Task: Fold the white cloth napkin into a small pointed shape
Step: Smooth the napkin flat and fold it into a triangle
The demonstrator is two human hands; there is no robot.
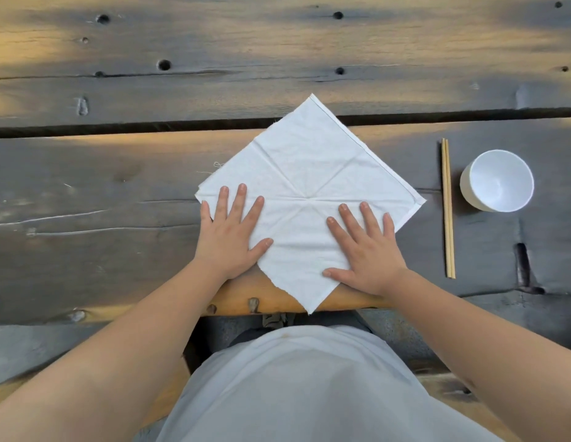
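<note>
The white cloth napkin lies flat on the wooden table, turned like a diamond with one corner pointing away and one hanging slightly over the near edge. Crease lines cross at its middle. My left hand rests palm down on its left part, fingers spread. Palm down too, my right hand presses the lower right part. Neither hand grips the cloth.
A pair of wooden chopsticks lies to the right of the napkin, pointing away from me. A white cup stands further right. A dark gap between planks runs across the table under the napkin's far corner.
</note>
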